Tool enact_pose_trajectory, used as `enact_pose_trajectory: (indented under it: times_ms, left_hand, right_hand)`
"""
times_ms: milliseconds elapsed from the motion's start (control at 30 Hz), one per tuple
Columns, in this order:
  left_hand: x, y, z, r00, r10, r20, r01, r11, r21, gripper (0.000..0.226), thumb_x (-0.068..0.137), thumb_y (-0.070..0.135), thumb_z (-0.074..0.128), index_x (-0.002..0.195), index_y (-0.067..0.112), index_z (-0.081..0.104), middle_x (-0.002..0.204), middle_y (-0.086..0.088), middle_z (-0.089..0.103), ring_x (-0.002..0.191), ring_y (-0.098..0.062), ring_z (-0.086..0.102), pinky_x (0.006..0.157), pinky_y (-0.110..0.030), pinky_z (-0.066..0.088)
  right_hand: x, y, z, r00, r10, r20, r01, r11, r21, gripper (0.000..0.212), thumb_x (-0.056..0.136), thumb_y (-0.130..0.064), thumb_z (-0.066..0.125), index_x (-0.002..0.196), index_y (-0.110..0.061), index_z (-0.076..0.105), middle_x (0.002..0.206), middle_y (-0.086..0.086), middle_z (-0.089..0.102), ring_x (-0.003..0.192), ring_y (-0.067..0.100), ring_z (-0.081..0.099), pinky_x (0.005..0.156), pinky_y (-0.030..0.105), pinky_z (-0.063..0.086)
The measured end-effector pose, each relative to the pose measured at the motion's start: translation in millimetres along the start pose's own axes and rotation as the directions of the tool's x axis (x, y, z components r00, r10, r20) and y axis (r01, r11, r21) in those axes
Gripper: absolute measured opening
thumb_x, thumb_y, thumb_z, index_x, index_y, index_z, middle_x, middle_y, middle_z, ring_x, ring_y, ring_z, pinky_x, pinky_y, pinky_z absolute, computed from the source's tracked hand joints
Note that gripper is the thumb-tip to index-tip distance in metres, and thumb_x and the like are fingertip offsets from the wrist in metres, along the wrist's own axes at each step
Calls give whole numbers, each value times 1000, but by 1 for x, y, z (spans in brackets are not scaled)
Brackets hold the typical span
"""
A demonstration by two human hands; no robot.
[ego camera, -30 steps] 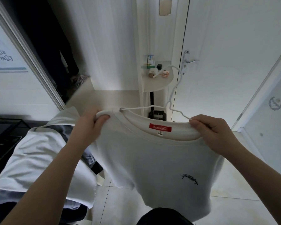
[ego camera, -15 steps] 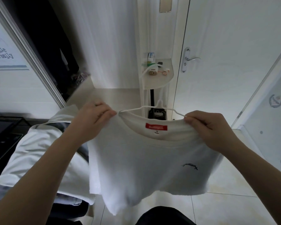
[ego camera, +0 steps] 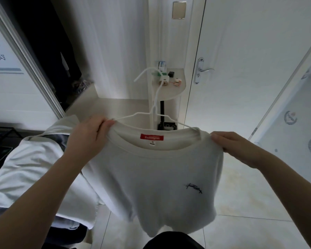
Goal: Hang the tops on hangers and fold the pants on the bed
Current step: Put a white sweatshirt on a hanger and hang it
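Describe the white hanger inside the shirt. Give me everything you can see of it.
The hanger is thin and white, seemingly coated wire or plastic. Its hook curves up and to the left above a long neck. Two sloping arms run into the collar of the T-shirt, their ends hidden under the fabric. It is held up in the air. The left hand grips the shirt's shoulder at one arm end; the right hand grips the other shoulder.

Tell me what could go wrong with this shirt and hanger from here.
1. The left arm of the white hanger lies bare up to the left hand; if that shoulder is not seated, the white T-shirt may slide off once released.
2. Both it and the right hand pull the shoulders apart, which may stretch the collar.
3. The hook looks near the shelf; it might snag items.
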State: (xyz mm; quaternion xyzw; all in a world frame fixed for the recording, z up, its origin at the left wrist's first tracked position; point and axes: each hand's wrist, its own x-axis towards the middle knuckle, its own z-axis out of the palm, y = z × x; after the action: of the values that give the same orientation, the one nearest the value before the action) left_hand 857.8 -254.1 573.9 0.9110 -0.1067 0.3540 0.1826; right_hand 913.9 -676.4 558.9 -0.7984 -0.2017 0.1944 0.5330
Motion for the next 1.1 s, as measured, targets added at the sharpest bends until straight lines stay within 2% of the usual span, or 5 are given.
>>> enact_pose_trajectory:
  times_ms: [267, 433, 667, 933, 1100]
  left_hand:
    - [6, -15, -8, 995, 103, -12, -102, 992, 78, 41, 102, 34, 47, 86, 3, 69, 72, -14, 63, 64, -38, 60, 61, -43, 45]
    - [5, -16, -13, 988, 147, 43, -153, 966, 210, 49, 102, 43, 44, 89, 7, 75, 73, -12, 66, 62, -37, 62, 54, -43, 49]
    - [7, 2, -18, 988, -56, -147, 37, 991, -130, 33, 100, 28, 49, 77, 7, 61, 68, -5, 56, 65, -19, 47, 63, -34, 36]
    - [23, 9, -20, 993, -32, -114, 18, 993, -120, 30, 99, 31, 49, 81, 13, 64, 70, 4, 56, 67, -13, 50, 63, -30, 36]
    - [51, 15, -24, 992, 7, -127, -28, 986, -167, 26, 99, 27, 53, 82, 13, 66, 73, 10, 57, 70, -8, 54, 67, -16, 39]
  right_hand:
    - [5, 19, -14, 971, -34, -238, -51, 938, -342, 24, 92, -18, 71, 77, -36, 73, 73, -10, 69, 67, 6, 58, 73, 35, 47]
    - [7, -4, -10, 836, -160, -525, 82, 982, -169, 15, 88, -19, 74, 80, -32, 74, 78, -9, 72, 70, 5, 61, 69, 28, 48]
    - [4, -36, -7, 859, -324, -397, 177, 915, -363, 40, 84, -21, 79, 112, -29, 51, 123, -12, 56, 115, 5, 56, 93, 25, 46]
    - [6, -70, -7, 820, -524, -229, 291, 727, -621, 9, 98, -37, 58, 90, -41, 60, 95, -21, 65, 87, 0, 60, 74, 7, 40]
    - [16, -68, -10, 761, -625, -173, 187, 467, -864, 21, 100, -27, 59, 113, -12, 66, 96, 1, 65, 83, 20, 61, 69, 30, 44]
